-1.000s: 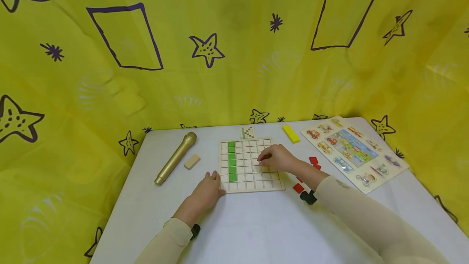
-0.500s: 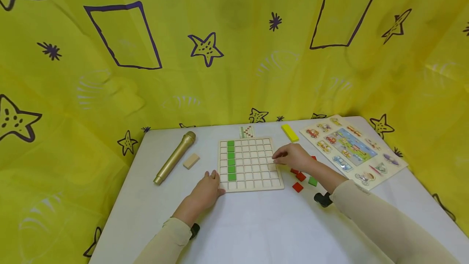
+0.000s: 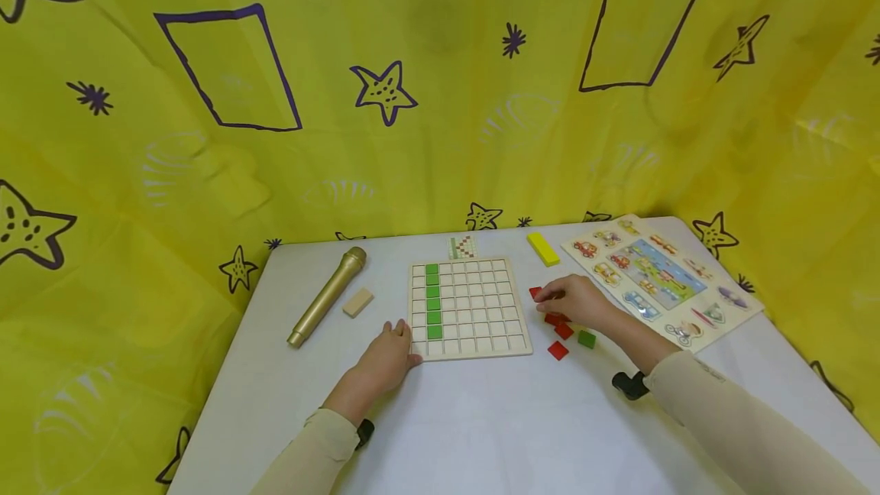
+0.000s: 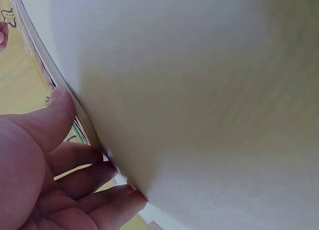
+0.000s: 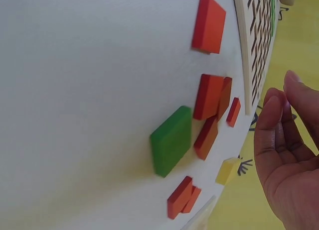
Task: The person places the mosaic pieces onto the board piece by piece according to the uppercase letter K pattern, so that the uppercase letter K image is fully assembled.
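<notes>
A wooden grid board (image 3: 481, 346) lies flat, several green tiles (image 3: 434, 317) filling most of its second column. At its lower left corner rests my left hand (image 3: 385, 357), thumb at the front edge and fingers along the left side; the left wrist view shows the thumb (image 4: 60, 105) against the board's rim. My right hand (image 3: 574, 300) hovers right of the board over loose red tiles (image 5: 208, 95). Its thumb and fingers are loosely bent with nothing visible between them. One red tile (image 3: 535, 292) lies by its fingertips, and a loose green tile (image 5: 171, 140) lies nearer me.
Left of the board are a gold microphone (image 3: 328, 296) and a plain wooden block (image 3: 358, 302). Behind it lie a small pattern card (image 3: 463, 247) and a yellow block (image 3: 543, 249). A vehicle picture puzzle (image 3: 660, 281) is at the far right, before a yellow curtain (image 3: 440, 136).
My right hand has moved right, from above the board to above the loose red tiles, uncovering the board's right columns and the loose green tile. My left hand has stayed at the corner.
</notes>
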A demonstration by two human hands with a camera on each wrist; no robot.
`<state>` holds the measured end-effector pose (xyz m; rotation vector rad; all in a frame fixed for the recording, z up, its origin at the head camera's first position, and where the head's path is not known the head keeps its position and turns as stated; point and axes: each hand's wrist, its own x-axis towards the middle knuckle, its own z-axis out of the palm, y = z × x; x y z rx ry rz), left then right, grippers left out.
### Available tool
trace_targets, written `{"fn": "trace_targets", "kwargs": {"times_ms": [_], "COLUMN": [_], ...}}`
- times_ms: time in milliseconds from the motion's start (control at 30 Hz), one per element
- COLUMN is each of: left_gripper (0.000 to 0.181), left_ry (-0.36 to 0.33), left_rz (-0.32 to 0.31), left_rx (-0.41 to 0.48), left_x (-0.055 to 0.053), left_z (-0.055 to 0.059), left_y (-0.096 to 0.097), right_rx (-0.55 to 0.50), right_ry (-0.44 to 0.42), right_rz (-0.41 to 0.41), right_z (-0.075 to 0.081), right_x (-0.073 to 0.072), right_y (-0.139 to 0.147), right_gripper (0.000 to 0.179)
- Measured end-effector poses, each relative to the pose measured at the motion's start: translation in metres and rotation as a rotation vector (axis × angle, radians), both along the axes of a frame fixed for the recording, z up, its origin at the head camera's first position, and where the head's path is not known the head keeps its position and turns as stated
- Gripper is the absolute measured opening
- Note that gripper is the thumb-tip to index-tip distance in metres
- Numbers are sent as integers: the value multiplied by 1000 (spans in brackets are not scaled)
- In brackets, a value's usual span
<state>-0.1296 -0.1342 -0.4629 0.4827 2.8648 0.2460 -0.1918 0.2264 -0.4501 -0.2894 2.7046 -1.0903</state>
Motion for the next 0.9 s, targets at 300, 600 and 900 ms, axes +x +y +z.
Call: {"fn": "trace_targets", "kwargs": {"times_ms": [300,600,900], "left_gripper": [69,69,70], "left_ry": [-16,-19,-23], "left_rz": [17,22,18], "left_rx": [-11,0,1], "left_x": [-1,-3,-3], "left_z": [-1,-2,-3], "left_y": [2,1,1], "right_rx": [14,1,24], "right_ry": [-26,11,11], "right_rz": [-32,-19,-36], "right_z": [-6,-9,-14], "right_x": [9,22,32], "right_y": [22,42,56], "right_gripper": [14,13,15]}}
